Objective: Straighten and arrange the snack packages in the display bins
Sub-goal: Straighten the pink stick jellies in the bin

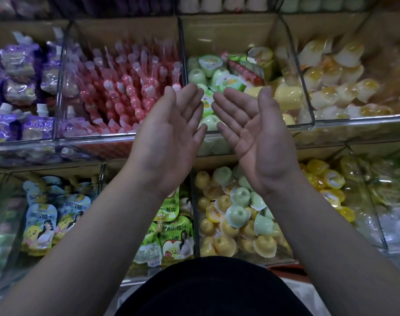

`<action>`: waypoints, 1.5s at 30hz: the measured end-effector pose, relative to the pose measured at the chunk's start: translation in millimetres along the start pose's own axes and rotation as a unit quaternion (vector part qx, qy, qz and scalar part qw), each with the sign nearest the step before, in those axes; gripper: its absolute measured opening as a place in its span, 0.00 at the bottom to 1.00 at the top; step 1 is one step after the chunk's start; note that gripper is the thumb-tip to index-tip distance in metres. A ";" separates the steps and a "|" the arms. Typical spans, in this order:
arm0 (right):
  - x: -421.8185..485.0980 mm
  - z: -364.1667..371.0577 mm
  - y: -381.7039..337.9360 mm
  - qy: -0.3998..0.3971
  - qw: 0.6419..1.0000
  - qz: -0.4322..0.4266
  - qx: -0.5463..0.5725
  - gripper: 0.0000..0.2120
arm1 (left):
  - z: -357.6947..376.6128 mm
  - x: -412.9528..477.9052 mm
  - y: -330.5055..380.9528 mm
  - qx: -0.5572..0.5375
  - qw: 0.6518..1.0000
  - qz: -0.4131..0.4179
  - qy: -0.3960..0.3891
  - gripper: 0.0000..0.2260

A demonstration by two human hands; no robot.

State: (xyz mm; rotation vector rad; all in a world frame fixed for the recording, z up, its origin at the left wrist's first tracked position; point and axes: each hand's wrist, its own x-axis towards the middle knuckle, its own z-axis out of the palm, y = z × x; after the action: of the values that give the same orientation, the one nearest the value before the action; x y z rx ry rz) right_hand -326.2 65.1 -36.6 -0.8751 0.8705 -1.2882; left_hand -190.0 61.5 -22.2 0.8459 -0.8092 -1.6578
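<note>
My left hand (169, 131) and my right hand (253, 133) are held side by side, palms up and fingers straight, holding nothing. They hover above the front edge of a clear bin (304, 127) of green and yellow jelly cups (208, 73). Red and green wrapped packs (247, 69) lie on top of those cups at the back. To its left, a bin holds pink bottle-shaped jelly sticks (126, 92) standing in rows.
Purple spouted pouches (18, 87) fill the far left bin, yellow jelly cups (340, 80) the right one. In the lower row sit drink pouches (46, 222), mixed yellow and green cups (235, 215) and small yellow cups (331, 181). Clear dividers separate the bins.
</note>
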 end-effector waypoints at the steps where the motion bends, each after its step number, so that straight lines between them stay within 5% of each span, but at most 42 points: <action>1: 3.3 -2.5 -2.6 -0.002 1.000 -0.002 0.000 0.28 | 2.9 3.2 0.8 0.000 1.000 0.002 -0.001 0.25; 16: 67.0 -40.7 -43.2 -0.016 0.998 -0.033 -0.043 0.32 | 52.6 70.6 3.4 0.029 0.999 0.031 0.019 0.25; 23: 97.5 -54.9 -53.6 0.013 0.998 -0.044 -0.050 0.25 | 61.4 108.1 -0.7 0.023 0.999 0.023 0.033 0.25; 34: 137.9 -72.0 -48.3 0.077 0.989 -0.055 -0.111 0.31 | 68.4 147.8 -11.6 0.049 0.998 0.006 0.032 0.25; 45: 151.4 -89.3 -44.3 0.169 0.958 -0.146 -0.179 0.16 | 63.0 179.3 -25.2 0.063 0.997 -0.024 0.048 0.25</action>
State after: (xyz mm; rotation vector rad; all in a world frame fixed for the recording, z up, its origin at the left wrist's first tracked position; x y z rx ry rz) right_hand -413.4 -93.7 -41.2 -1.1160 1.3092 -1.5943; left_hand -290.3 -101.4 -34.6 1.0321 -0.8379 -1.6069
